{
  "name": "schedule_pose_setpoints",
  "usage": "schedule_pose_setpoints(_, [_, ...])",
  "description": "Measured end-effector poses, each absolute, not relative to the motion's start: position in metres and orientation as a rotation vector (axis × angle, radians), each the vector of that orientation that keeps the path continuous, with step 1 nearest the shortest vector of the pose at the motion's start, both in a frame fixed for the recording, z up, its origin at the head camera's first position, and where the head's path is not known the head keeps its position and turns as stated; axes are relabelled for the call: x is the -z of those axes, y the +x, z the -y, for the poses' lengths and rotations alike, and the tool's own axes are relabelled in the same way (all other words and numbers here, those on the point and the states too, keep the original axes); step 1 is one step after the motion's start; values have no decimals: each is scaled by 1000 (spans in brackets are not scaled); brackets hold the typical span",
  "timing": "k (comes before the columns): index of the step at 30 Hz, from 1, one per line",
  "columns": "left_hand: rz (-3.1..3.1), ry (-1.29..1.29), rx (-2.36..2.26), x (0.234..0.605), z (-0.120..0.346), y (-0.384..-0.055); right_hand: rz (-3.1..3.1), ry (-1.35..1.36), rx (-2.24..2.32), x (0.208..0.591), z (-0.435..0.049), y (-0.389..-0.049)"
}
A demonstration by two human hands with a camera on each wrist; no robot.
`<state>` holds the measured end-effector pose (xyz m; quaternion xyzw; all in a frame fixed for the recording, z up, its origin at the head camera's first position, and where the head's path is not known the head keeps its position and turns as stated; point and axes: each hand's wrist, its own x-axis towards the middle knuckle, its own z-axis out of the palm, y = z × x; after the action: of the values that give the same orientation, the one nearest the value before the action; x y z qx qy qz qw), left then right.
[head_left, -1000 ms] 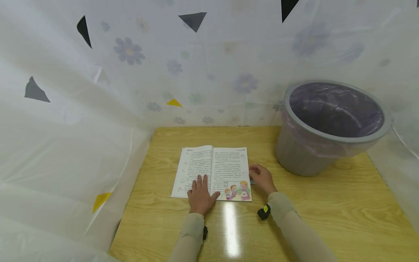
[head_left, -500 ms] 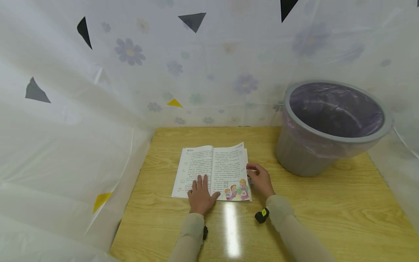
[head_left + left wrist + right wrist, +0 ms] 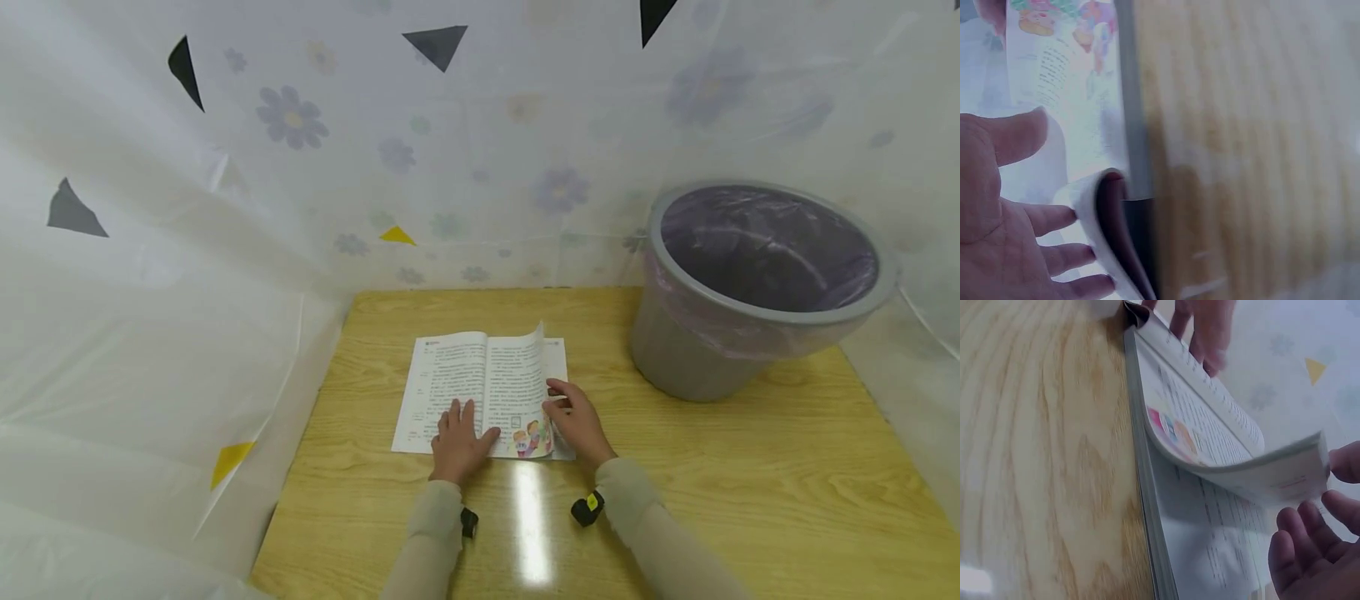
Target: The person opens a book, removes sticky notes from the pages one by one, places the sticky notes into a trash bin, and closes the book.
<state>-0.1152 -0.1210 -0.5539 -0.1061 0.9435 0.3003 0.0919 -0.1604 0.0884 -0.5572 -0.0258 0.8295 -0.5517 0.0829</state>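
Note:
An open book (image 3: 438, 379) with printed text lies on the wooden table. My left hand (image 3: 460, 446) rests on its left page, fingers spread, thumb by the centre fold. In the left wrist view, its fingertips touch the curved page near the spine. My right hand (image 3: 579, 422) is at the book's right side, pinching the outer edge of a lifted page section (image 3: 1272, 472) between thumb and finger. That section bends up and leftward, showing cartoon figures at its lower corner. Under it, in the right wrist view, another printed page (image 3: 1204, 537) shows.
A grey bin (image 3: 690, 350) with a purple liner stands on the table (image 3: 750, 483) at the back right. A white plastic sheet (image 3: 480, 150) with flowers and dark and yellow triangles hangs behind and to the left.
My right hand has moved left, lifting the right-hand page section from lying flat to bent upward, uncovering a strip of the page beneath. The left hand stays in place.

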Motion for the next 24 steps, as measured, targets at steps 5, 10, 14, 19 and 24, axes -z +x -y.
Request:
schedule_pose_setpoints(5, [-2824,-309,-877,546,121,-118,-2499,-280,1632,558,-74,-149])
schedule_pose_setpoints(10, [-2873,-342,-842,537,117,-119,-2565,-536,1571,562,-58,-142])
schedule_pose_setpoints(14, [-2890,-313,-933,529,113,-119,-2594,-664,1528,564,-49,-137])
schedule_pose_setpoints(19, [-2904,-215,-941,526,113,-116,-2545,-779,1546,562,-43,-132])
schedule_pose_setpoints(24, [-2984,-324,-898,529,117,-114,-2551,-671,1535,565,-44,-129])
